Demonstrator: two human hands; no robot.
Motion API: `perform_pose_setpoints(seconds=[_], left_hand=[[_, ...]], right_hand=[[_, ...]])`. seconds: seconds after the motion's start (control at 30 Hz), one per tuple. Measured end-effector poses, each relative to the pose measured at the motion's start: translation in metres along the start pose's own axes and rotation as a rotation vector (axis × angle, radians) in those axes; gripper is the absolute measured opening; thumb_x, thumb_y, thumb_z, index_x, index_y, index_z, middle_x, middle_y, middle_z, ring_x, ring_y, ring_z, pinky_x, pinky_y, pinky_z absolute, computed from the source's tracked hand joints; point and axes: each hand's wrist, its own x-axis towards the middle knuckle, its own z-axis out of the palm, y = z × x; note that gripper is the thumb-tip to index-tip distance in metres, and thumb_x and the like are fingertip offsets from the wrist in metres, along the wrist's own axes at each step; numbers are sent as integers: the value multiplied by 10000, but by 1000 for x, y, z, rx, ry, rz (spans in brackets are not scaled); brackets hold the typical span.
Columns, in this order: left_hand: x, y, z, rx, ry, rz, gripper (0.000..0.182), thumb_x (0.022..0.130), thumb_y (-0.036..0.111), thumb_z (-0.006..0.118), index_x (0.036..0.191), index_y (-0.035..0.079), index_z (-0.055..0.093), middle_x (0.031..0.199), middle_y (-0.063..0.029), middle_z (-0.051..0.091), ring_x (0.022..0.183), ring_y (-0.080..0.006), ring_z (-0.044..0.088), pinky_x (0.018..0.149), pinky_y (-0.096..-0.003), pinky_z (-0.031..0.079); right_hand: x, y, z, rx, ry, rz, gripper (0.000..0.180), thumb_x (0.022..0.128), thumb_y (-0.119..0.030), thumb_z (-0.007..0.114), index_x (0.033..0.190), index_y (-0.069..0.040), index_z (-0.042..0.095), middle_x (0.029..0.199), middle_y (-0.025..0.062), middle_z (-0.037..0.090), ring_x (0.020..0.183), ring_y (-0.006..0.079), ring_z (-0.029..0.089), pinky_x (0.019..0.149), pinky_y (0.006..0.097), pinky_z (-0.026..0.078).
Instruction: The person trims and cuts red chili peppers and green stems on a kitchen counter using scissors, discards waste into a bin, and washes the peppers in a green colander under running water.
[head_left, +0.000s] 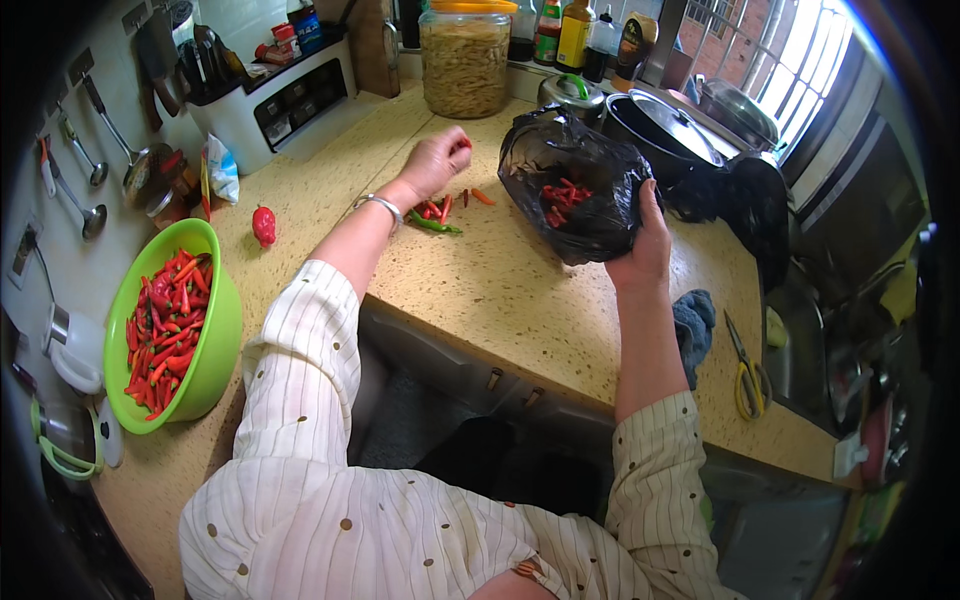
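Note:
My right hand (646, 244) grips the side of a black plastic bag (600, 225), whose mouth gapes towards me. Inside lie several small red chili peppers (564, 199). To the left, my left hand (439, 159) is raised over the countertop with its fingers curled. A bit of red, seemingly a chili pepper (467, 142), shows at its fingertips; the rest is hidden. Below that hand, a few red chilies (446, 208), a green chili (435, 223) and an orange one (482, 196) rest on the counter. A green plastic basin (225, 337) at the left holds many red chilies.
A wrinkled red pepper (264, 226) lies near the basin. Yellow-handled scissors (746, 379) and a blue cloth (694, 330) are at the right, beside the sink (799, 360). Behind stand a large jar (465, 67) and a dark pot (637, 135). Ladles (94, 221) hang on the left wall.

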Motion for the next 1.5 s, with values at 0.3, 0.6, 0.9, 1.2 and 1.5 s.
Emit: perform_pose_setpoints(seconds=[0.3, 0.6, 0.9, 1.2, 1.5], left_hand=[[12, 108, 41, -704, -406, -214, 169, 1008, 249, 646, 1045, 85, 631, 749, 27, 558, 598, -54, 465, 468, -218, 357], [64, 119, 113, -124, -448, -168, 439, 1004, 446, 579, 1011, 27, 714, 806, -64, 691, 668, -169, 649, 638, -335, 538], [58, 112, 56, 30, -295, 133, 380, 945, 436, 741, 926, 57, 749, 779, 28, 647, 751, -59, 536, 674, -267, 445], [-66, 0, -60, 141, 22, -248, 330, 1037, 228, 579, 1272, 0, 618, 1266, -189, 631, 1169, -255, 618, 1061, -369, 490], [-78, 20, 12, 409, -174, -121, 951, 866, 792, 553, 1565, 167, 397, 1622, -237, 280, 1529, -360, 205, 1244, -533, 178]], right_hand=[[0, -1, -6, -5, -21, 11, 425, 1074, -356, 518, 1347, -33, 560, 1286, 147, 668, 1143, 300, 675, 1032, 484, 531], [-2, -2, -1, 22, -50, 30, 384, 1087, -327, 497, 1311, -24, 571, 1206, 127, 687, 1049, 261, 701, 957, 438, 578], [-3, -2, 3, -28, -25, 16, 397, 1084, -321, 500, 1331, -16, 561, 1248, 137, 670, 1091, 269, 687, 987, 444, 565], [4, 3, -2, 5, -38, 12, 394, 1074, -322, 528, 1317, -18, 588, 1284, 147, 669, 1151, 293, 670, 1045, 456, 528], [2, 1, -6, -13, 24, 19, 400, 1074, -323, 527, 1334, -22, 575, 1284, 154, 671, 1155, 302, 670, 1046, 469, 526]])
